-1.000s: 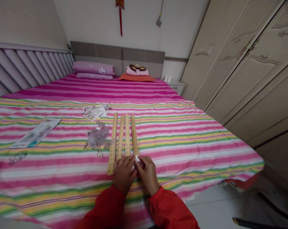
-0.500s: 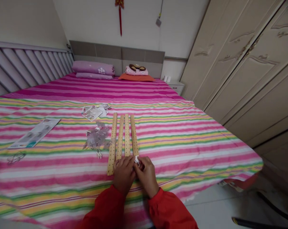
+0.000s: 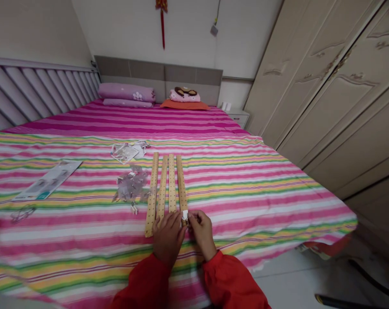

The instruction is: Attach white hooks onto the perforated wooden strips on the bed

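Observation:
Several pale wooden strips (image 3: 171, 184) with rows of small dark holes lie side by side, pointing away from me. My left hand (image 3: 168, 238) rests over their near ends, fingers bent down around the rightmost strip (image 3: 181, 184). A small white piece (image 3: 184, 214) sits at that strip's near end, between my two hands. Right beside it, my right hand (image 3: 201, 231) has thumb and fingers pinched together; a small dark bit shows there, too small to name. Left of the strips are crumpled clear plastic bags (image 3: 132, 184) and a small whitish piece (image 3: 134, 209).
A striped cloth (image 3: 262, 201) covers the bed. On it lie a flat clear package (image 3: 49, 180), a thin wire-like loop (image 3: 23, 212) and a pile of small packets (image 3: 130, 151). Farther off are folded bedding (image 3: 126, 92) and a headboard (image 3: 194, 79); wardrobes (image 3: 326, 86) stand right.
My right hand has shifted slightly right, away from my left fingers. The white piece now shows more fully on the end of the rightmost strip. My left hand has barely moved.

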A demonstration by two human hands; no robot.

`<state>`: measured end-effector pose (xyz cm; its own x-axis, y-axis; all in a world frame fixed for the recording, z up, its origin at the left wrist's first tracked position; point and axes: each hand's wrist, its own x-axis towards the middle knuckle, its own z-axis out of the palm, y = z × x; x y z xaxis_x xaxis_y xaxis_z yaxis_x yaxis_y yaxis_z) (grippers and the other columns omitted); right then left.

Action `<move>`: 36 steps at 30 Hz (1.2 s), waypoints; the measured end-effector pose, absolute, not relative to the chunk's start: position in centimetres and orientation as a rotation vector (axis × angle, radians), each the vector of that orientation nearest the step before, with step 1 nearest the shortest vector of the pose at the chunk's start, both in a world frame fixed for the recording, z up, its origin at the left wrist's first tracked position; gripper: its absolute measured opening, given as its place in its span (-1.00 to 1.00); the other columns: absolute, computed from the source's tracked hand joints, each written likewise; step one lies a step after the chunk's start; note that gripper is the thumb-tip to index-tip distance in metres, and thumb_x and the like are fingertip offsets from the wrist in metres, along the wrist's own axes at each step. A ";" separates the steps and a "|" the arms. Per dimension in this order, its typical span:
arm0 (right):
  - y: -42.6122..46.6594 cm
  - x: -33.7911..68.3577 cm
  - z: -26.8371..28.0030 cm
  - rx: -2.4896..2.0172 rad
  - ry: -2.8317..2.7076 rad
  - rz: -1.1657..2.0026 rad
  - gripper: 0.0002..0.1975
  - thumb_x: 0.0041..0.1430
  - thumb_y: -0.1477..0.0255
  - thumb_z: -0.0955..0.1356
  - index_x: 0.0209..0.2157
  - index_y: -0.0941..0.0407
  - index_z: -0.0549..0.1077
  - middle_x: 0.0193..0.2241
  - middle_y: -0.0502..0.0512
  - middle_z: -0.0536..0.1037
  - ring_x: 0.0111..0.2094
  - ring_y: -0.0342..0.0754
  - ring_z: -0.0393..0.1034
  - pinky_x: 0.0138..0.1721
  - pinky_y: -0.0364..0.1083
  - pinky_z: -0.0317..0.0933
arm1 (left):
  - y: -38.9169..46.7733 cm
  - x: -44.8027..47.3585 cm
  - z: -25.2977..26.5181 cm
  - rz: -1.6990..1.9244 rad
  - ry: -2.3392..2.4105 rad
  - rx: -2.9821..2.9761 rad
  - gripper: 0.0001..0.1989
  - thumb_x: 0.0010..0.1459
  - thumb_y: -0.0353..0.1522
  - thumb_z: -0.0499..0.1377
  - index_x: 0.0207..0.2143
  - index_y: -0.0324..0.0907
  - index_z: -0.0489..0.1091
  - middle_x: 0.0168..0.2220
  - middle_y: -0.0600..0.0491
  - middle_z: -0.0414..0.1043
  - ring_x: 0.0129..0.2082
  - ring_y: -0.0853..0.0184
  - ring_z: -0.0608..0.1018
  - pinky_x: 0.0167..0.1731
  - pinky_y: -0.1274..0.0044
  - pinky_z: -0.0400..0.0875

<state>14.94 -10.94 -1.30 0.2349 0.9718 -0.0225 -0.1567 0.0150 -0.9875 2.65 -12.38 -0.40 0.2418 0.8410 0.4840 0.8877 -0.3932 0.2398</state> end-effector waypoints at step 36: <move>-9.1 15.6 -1.2 -1.219 -0.787 1.335 -0.69 -0.17 0.24 0.43 -0.64 0.10 0.26 -0.86 -0.17 0.29 -0.89 -0.28 -0.01 -0.84 -0.24 -0.21 | -11.8 2.7 -1.3 -0.828 -1.631 -2.449 -0.65 0.12 -0.31 0.13 -0.01 -0.07 0.39 0.00 -0.03 0.45 0.04 0.11 0.39 0.11 0.13 -0.01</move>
